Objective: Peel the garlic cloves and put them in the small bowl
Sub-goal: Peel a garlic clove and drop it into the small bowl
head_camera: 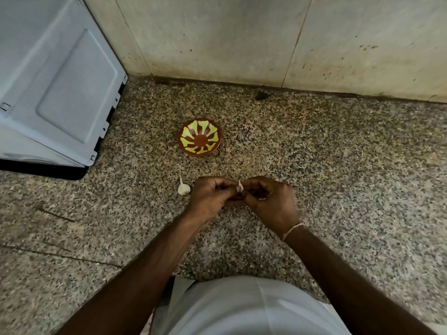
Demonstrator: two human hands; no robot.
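Note:
A small brown bowl (pixel 199 137) with a yellow-green pattern sits on the speckled granite counter (pixel 338 165), and nothing shows inside it. Nearer to me, my left hand (pixel 210 197) and my right hand (pixel 268 201) meet fingertip to fingertip and pinch a garlic clove (pixel 240 185) between them; only its pale tip shows. Just left of my left hand, a second unpeeled garlic clove (pixel 183 188) with a thin tail lies on the counter.
A grey appliance (pixel 55 88) stands at the back left, close to the bowl's left side. A stained tiled wall (pixel 266 39) closes the back of the counter. A dark speck (pixel 260 95) lies at the wall's foot.

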